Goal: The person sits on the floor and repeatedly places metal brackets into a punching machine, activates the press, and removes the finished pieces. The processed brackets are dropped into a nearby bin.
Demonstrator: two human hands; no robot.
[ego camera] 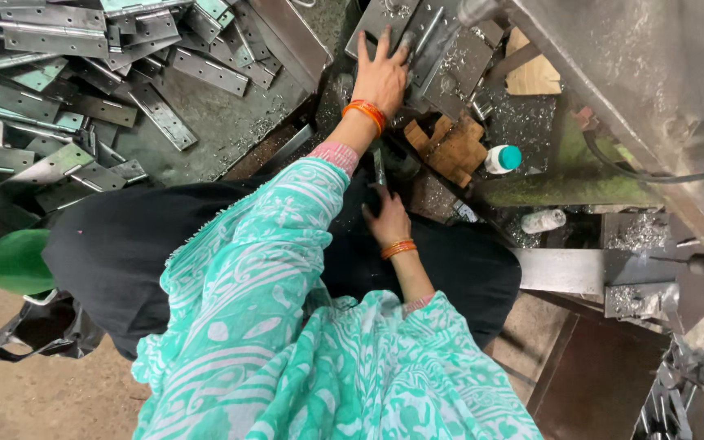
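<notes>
Left hand (382, 75) flat, fingers spread, on hinge (417, 41) at machine (613, 65); right hand (386, 218) grip indiscernible. Hinge pile (67, 90) left unprocessed.

left hand (381, 75) outstretched, fingers spread; right hand (387, 218) low

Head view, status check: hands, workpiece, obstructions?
Left hand flat on metal hinge plate at machine bed. Right hand low, grip unclear. Wooden blocks and small bottle close alongside.
</notes>
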